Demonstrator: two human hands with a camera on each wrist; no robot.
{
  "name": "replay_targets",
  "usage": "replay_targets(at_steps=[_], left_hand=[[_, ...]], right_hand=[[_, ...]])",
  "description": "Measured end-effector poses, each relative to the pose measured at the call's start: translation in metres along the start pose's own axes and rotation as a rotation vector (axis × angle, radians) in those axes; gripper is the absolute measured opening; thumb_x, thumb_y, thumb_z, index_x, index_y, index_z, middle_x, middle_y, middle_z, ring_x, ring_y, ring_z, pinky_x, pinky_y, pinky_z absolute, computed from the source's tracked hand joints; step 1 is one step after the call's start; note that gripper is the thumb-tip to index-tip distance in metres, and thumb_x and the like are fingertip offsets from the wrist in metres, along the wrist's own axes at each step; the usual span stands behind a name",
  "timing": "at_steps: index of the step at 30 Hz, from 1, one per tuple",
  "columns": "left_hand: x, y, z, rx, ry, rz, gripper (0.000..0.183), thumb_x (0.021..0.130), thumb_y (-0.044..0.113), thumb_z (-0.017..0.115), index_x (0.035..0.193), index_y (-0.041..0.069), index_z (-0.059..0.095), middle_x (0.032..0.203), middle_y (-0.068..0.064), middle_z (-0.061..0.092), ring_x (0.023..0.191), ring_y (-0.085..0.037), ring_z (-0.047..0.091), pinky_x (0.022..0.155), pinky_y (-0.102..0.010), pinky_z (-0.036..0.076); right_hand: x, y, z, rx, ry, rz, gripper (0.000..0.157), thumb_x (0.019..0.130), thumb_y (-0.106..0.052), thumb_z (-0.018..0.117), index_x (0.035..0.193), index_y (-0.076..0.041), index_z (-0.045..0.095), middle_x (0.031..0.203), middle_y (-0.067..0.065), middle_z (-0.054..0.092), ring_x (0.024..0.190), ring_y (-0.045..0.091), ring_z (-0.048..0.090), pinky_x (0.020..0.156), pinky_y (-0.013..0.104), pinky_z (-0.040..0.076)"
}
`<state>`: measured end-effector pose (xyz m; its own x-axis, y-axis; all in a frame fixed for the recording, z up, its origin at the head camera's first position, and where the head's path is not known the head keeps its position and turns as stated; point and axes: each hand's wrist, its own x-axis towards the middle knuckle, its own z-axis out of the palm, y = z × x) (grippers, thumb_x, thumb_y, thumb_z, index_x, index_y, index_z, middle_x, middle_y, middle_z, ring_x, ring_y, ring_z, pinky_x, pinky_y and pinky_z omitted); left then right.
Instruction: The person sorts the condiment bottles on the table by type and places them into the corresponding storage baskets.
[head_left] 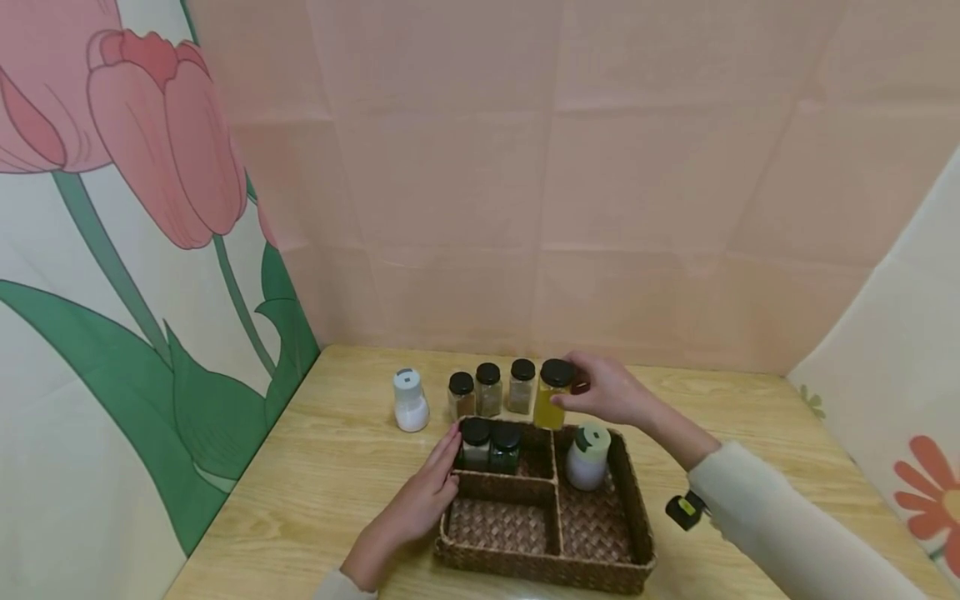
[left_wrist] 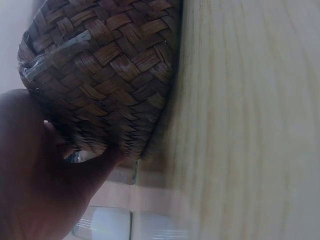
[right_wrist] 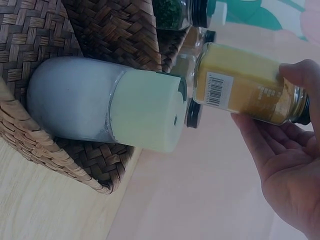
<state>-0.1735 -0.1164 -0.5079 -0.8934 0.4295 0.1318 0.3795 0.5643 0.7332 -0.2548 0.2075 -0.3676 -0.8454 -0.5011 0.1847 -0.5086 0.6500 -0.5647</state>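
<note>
My right hand (head_left: 609, 390) pinches a glass spice jar (head_left: 551, 406) of yellow contents near its black lid. The jar is upright over the back wall of the woven basket (head_left: 540, 565), and its barcode label shows in the right wrist view. My left hand (head_left: 422, 493) holds the basket's left wall near the back corner, its fingertips at the rim. Two black-lidded jars (head_left: 505, 450) stand in the back left compartment, one with green flakes. In the right compartment stands a white shaker with a pale green cap (right_wrist: 147, 111).
Behind the basket stand several black-lidded spice jars (head_left: 489, 390) in a row. A white shaker with a pale blue cap (head_left: 411, 402) is to their left on the wooden table (head_left: 300, 500). A pink cloth backdrop (head_left: 450, 208) hangs behind.
</note>
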Motion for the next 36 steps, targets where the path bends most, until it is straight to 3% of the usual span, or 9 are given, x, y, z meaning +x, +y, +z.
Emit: replay_targets(at_steps=[22,36], left_hand=[[0.002,-0.001,0.000,0.007,-0.004,0.006,0.065,0.106,0.019,0.042,0.164,0.013,0.013,0.172,-0.001,0.004,0.154,-0.022,0.015,0.121,-0.051,0.025],[0.001,-0.001,0.000,0.005,-0.001,0.008,0.065,0.106,0.018,0.042,0.164,0.012,0.013,0.172,-0.001,0.004,0.154,-0.023,0.015,0.121,-0.052,0.026]], right_hand=[[-0.003,-0.005,0.008,0.006,-0.030,0.001,0.034,0.085,-0.029,0.081,0.106,-0.010,0.061,0.085,-0.002,0.066,0.071,0.012,0.061,0.060,0.029,0.049],[-0.005,-0.005,0.017,0.047,-0.061,0.032,0.039,0.084,-0.029,0.082,0.114,-0.010,0.063,0.095,-0.001,0.070,0.082,0.012,0.068,0.065,0.029,0.056]])
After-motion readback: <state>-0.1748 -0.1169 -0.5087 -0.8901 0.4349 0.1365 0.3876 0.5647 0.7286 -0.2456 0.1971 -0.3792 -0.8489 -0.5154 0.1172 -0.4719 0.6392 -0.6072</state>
